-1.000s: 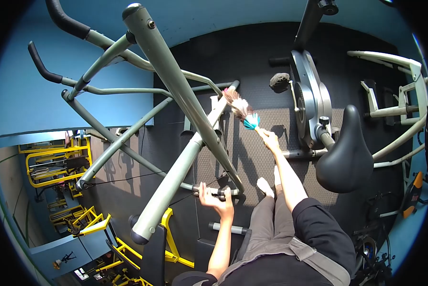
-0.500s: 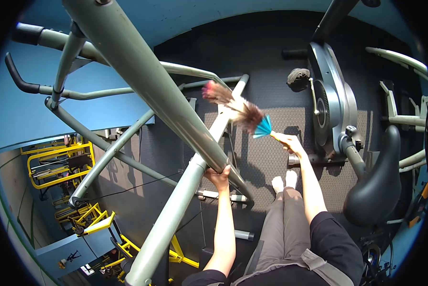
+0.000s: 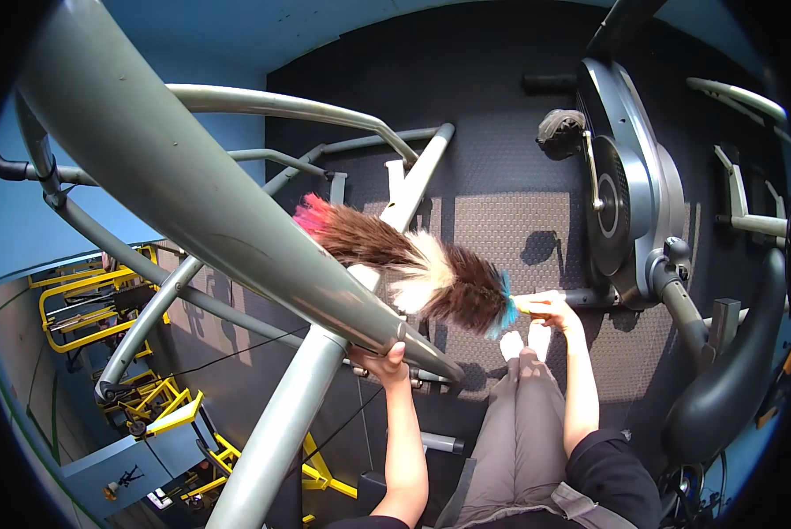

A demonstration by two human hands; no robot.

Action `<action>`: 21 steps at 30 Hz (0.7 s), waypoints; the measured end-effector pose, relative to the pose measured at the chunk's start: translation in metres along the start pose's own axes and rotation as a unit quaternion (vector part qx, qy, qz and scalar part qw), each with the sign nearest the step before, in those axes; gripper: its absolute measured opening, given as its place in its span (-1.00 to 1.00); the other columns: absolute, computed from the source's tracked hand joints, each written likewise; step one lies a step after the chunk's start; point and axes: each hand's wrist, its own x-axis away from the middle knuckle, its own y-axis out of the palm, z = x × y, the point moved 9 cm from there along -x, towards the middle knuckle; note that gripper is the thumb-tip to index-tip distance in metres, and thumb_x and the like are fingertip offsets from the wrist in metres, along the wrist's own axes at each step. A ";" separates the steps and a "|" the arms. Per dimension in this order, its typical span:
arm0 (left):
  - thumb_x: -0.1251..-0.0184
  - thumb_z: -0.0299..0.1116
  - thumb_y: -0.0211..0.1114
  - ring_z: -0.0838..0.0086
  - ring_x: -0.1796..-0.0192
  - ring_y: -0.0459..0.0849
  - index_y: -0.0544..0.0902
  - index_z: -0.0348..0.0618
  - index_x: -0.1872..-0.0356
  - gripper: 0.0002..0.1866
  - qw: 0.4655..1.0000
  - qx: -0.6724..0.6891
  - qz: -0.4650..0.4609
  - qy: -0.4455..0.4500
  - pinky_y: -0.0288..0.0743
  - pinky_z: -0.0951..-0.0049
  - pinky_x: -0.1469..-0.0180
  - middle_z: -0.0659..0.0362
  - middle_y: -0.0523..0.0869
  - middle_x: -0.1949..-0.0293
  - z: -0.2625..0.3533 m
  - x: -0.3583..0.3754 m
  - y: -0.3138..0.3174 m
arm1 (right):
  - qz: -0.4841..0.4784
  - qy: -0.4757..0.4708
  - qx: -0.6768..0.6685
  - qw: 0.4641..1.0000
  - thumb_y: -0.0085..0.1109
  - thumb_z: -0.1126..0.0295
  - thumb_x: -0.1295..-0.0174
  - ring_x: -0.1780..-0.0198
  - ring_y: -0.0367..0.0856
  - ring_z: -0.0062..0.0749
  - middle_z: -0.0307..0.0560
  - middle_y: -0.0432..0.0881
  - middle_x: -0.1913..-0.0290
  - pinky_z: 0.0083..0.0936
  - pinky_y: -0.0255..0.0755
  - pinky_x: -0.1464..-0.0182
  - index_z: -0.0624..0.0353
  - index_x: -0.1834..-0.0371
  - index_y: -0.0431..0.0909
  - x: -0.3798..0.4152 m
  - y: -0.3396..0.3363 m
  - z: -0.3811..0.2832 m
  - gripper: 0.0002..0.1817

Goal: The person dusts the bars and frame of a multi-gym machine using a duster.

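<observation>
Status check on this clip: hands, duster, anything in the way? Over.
Left hand gripping thick metal tube. Right hand holding feather duster. Feather duster beside tube, contact unclear. Exercise bike off to the right, not between them.

Left grip point(image 3: 380, 361) cupped, right grip point(image 3: 550, 308) curled

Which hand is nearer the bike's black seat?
Right. The right hand, holding the duster, is left of the black seat in the picture, apart from it; the left hand, against the thick grey tube, is farther left.
</observation>
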 end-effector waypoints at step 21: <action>0.27 0.05 0.35 0.33 0.25 0.56 0.17 -0.26 -0.09 -0.10 0.999 -0.008 0.031 -0.025 0.65 0.30 0.28 0.08 0.37 0.10 -0.028 0.010 -0.020 | 0.076 -0.044 -0.074 0.993 0.15 0.23 -0.15 0.68 0.22 -0.77 -0.40 0.36 0.57 -0.79 -0.02 0.70 0.17 0.02 0.52 -0.001 0.045 -0.008 -0.63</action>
